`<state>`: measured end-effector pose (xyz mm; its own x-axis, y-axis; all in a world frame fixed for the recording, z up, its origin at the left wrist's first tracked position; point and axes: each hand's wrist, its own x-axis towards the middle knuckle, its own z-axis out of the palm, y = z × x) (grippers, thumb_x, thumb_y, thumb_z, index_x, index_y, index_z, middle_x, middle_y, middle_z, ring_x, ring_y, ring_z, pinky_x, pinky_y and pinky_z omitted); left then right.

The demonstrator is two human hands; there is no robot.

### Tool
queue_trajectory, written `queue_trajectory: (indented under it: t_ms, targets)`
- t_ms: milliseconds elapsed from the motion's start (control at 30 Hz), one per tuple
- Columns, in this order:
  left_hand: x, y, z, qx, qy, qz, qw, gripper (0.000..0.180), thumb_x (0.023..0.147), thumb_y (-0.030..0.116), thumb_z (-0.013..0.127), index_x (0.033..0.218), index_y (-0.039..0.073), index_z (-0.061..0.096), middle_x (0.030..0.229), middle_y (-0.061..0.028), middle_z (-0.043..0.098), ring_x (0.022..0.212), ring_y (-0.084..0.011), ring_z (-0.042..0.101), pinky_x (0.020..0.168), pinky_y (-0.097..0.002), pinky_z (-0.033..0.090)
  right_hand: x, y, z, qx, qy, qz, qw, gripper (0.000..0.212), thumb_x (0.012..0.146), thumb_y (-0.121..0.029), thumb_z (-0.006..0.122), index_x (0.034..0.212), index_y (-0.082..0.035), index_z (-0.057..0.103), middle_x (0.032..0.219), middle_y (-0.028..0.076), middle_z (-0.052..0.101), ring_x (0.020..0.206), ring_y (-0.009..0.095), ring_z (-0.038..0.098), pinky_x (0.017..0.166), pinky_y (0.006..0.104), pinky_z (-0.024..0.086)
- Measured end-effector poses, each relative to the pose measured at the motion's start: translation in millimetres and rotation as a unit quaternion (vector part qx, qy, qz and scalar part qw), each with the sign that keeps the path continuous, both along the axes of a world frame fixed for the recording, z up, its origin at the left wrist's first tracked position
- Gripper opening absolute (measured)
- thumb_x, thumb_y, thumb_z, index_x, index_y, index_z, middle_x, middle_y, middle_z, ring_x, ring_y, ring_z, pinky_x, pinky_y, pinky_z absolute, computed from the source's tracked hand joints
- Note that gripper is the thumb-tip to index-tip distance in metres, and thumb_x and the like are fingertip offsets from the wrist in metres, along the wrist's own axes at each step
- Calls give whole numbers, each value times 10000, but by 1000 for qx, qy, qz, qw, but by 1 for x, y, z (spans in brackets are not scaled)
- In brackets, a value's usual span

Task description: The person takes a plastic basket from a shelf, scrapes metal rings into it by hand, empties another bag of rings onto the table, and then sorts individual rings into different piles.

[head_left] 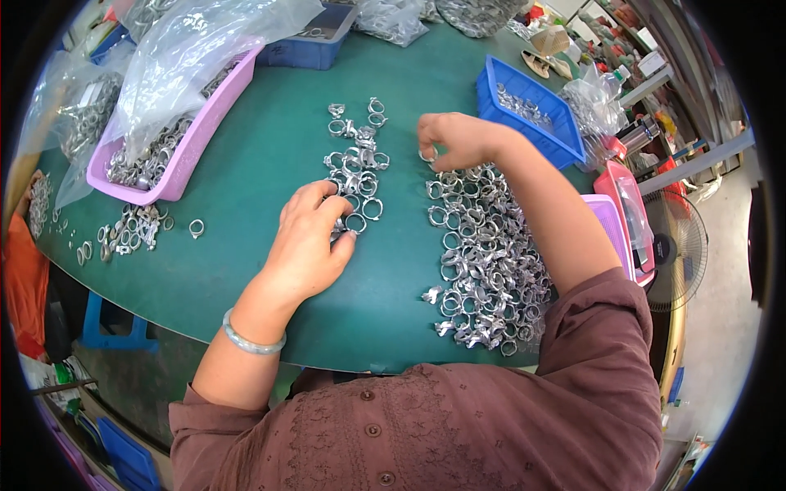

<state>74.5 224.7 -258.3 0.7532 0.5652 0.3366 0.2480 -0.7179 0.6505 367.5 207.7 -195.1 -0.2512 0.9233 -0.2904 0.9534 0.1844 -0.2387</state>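
My right hand [457, 141] is closed in a pinch on a silver-coloured metal ring [427, 155], just above the far end of a large heap of similar rings [483, 262]. On the green table, my left hand [311, 233] reaches to a smaller, narrow group of rings [360, 168]. Its thumb and forefinger are apart, with rings showing between and beside them; the tips of the other fingers are partly hidden. A pale bangle [252, 344] circles my left wrist.
A pink basket of metal pieces [184, 155] stands at the left under clear plastic. Loose rings [135, 229] lie near it. A blue basket [536, 123] holds more pieces at the right, and a blue tray [303, 53] stands far back. Beyond the table is a fan [675, 250].
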Motion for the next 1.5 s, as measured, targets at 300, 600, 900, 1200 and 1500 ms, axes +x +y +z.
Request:
queue_trajectory:
  t_ms: [300,600,900,1200,1500]
  targets:
    - [2,1,1,-1,12,-8,1000,268,722,87,651,975,22,592,1187,-196,495,1137,-372,465,969,-429,372,-17,42,-25,275,6,21,961,328,718,-151,684,1033,-84,622,1179,109,532,1043,289,549,900,376,449]
    - [-2,2,1,-11,8,2,1000,272,713,96,662,967,28,595,1175,-192,497,1136,-375,463,972,-444,362,-24,35,12,-170,-87,-42,981,187,668,-134,678,846,-91,643,1015,94,577,949,259,582,804,360,467]
    - [2,2,1,-1,8,1,1000,271,713,88,660,970,26,600,1183,-193,503,1120,-372,479,960,-426,383,-38,39,-30,150,88,60,983,285,698,-25,656,976,-73,615,1025,107,559,962,296,566,822,377,471]
    - [2,1,2,9,7,3,1000,266,712,70,656,967,17,603,1190,-191,506,1108,-364,498,941,-401,410,-18,24,-28,110,90,-8,990,205,709,-78,675,896,-65,593,985,96,562,939,293,569,798,383,467]
    - [1,3,-1,3,-2,-1,1000,266,712,79,660,965,21,599,1174,-187,507,1101,-365,495,940,-420,397,-21,2,1,-86,-90,9,992,243,703,-187,688,901,-67,614,963,128,601,921,315,591,772,402,473]
